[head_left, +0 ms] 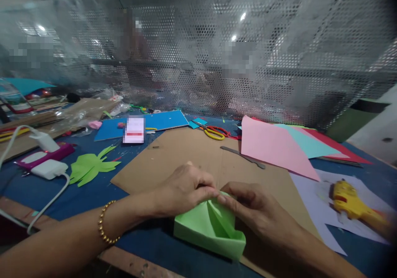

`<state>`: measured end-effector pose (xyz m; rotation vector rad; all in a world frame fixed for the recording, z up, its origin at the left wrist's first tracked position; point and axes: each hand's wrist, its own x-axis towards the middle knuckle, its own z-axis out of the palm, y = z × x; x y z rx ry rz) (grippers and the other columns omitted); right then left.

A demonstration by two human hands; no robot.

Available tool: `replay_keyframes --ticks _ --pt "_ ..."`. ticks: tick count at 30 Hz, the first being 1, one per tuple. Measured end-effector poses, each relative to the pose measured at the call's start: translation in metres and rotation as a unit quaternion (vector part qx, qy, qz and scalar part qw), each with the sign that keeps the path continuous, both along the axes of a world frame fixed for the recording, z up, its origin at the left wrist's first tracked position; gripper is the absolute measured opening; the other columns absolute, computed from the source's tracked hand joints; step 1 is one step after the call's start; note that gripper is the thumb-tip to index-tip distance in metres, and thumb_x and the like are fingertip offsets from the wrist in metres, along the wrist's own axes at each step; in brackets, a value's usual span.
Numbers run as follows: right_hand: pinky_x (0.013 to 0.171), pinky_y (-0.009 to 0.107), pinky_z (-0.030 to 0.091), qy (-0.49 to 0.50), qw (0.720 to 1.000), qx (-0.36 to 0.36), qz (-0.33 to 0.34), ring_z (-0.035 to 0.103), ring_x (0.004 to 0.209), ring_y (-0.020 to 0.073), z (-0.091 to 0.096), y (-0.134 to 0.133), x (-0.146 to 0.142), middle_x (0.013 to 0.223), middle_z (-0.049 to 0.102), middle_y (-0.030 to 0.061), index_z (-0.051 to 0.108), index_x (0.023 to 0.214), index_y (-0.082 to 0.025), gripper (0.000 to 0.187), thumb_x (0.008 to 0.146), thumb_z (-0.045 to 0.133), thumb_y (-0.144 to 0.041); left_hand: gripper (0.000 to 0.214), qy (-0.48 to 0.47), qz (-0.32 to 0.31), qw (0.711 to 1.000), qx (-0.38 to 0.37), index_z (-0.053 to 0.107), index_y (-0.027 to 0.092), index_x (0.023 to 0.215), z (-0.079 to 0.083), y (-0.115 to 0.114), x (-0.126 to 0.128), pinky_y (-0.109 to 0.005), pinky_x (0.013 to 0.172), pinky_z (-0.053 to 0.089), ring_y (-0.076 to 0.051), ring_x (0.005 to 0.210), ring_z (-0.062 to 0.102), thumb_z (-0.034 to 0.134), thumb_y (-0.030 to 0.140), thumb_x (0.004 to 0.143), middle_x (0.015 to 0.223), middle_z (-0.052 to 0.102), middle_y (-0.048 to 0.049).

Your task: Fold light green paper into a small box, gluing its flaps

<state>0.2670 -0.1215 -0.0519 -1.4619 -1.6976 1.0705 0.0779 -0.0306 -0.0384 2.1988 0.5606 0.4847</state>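
Observation:
A light green folded paper piece (204,236), box-like with a low front wall and creased folds inside, is held near the table's front edge. My left hand (189,189) pinches its far top edge, fingers bent and closed on the paper. Close beside it, my right hand (251,205) grips the same paper at its far right edge between thumb and fingers. The fingertips of both hands almost meet there. Beneath and behind the paper lies a brown cardboard sheet (182,154). Part of the folded paper is covered by my fingers.
Scissors (215,133) and a thin metal blade (243,157) lie beyond my hands. To the right are pink paper (273,146) and a yellow glue gun (345,197). At left are green paper cutouts (91,166), a purple power strip (46,156) with cords, and a phone (134,129).

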Motion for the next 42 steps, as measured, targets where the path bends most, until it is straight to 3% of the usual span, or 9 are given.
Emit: replay_keyframes --ticks 2,7,10,13,20,26,33,39,42 --pt "0.049 0.023 0.033 0.005 1.000 0.008 -0.010 0.043 0.057 0.0114 0.000 0.002 0.003 0.061 0.046 -0.0017 0.057 0.067 -0.018 0.048 0.089 0.056 -0.061 0.022 -0.041 0.006 0.994 -0.102 0.071 0.016 0.095 0.001 0.007 -0.003 -0.023 0.061 0.038 -0.012 0.067 0.053 0.064 0.036 0.088 0.072 0.063 0.0001" --pt "0.052 0.024 0.037 0.019 0.995 0.070 -0.073 0.046 0.060 0.0128 0.006 0.008 0.022 0.064 0.053 0.0007 0.062 0.069 -0.017 0.046 0.089 0.057 -0.059 0.077 -0.145 0.041 0.934 -0.323 0.039 0.015 0.144 0.008 0.017 -0.018 -0.031 0.074 0.049 -0.020 0.088 0.064 0.063 0.058 0.086 0.114 0.062 -0.0152" --pt "0.046 0.023 0.031 0.071 0.988 0.074 -0.119 0.041 0.052 0.0104 0.007 0.009 0.030 0.058 0.049 -0.0016 0.063 0.068 -0.017 0.046 0.085 0.062 -0.060 0.101 -0.139 -0.031 0.920 -0.366 0.034 0.023 0.148 0.005 0.013 -0.019 -0.035 0.093 0.047 -0.027 0.116 0.057 0.089 0.037 0.064 0.132 0.054 -0.0150" --pt "0.045 0.023 0.030 0.108 0.982 0.065 -0.138 0.041 0.051 0.0099 0.005 0.008 0.029 0.058 0.050 -0.0014 0.065 0.069 -0.017 0.045 0.082 0.066 -0.060 0.089 -0.144 -0.091 0.900 -0.400 0.045 0.024 0.141 -0.002 0.007 -0.012 -0.035 0.094 0.047 -0.026 0.114 0.059 0.089 0.021 0.063 0.126 0.060 -0.0131" --pt "0.050 0.026 0.040 0.133 0.984 0.047 -0.109 0.053 0.057 0.0142 0.006 0.004 0.022 0.064 0.061 0.0029 0.069 0.074 -0.017 0.044 0.083 0.065 -0.060 0.044 -0.156 -0.034 0.907 -0.390 0.066 0.012 0.112 -0.013 0.005 -0.003 -0.028 0.077 0.053 -0.018 0.086 0.066 0.082 0.029 0.075 0.100 0.070 -0.0111" --pt "0.060 0.031 0.049 0.113 0.990 0.029 -0.081 0.062 0.070 0.0204 0.008 0.004 0.021 0.076 0.068 0.0082 0.070 0.084 -0.018 0.042 0.087 0.061 -0.058 0.044 -0.148 0.001 0.904 -0.400 0.067 0.014 0.111 -0.015 0.003 -0.003 -0.029 0.067 0.058 -0.019 0.078 0.068 0.081 0.034 0.074 0.099 0.070 -0.0110" --pt "0.087 0.037 0.050 0.265 0.956 0.037 -0.119 0.063 0.097 0.0247 0.013 0.008 0.017 0.108 0.069 0.0114 0.066 0.114 -0.022 0.044 0.088 0.060 -0.057 0.051 -0.194 0.070 0.898 -0.389 0.064 0.012 0.111 -0.012 0.007 -0.002 -0.023 0.054 0.054 -0.016 0.070 0.067 0.083 0.039 0.072 0.097 0.071 -0.0120" --pt "0.067 0.033 0.050 0.305 0.949 0.007 -0.083 0.061 0.073 0.0189 -0.006 0.015 0.014 0.092 0.070 0.0105 0.070 0.108 -0.018 0.046 0.074 0.079 -0.049 0.055 -0.231 0.098 0.888 -0.386 0.063 0.012 0.112 -0.014 0.010 0.000 -0.021 0.053 0.051 -0.014 0.066 0.064 0.084 0.042 0.071 0.098 0.071 -0.0118" --pt "0.065 0.033 0.049 0.278 0.956 0.017 -0.095 0.060 0.071 0.0189 -0.013 0.016 0.014 0.088 0.070 0.0101 0.072 0.097 -0.018 0.039 0.076 0.076 -0.050 0.050 -0.238 0.071 0.881 -0.402 0.065 0.012 0.110 -0.016 0.009 0.002 -0.028 0.068 0.056 -0.017 0.075 0.068 0.085 0.039 0.072 0.099 0.072 -0.0112"
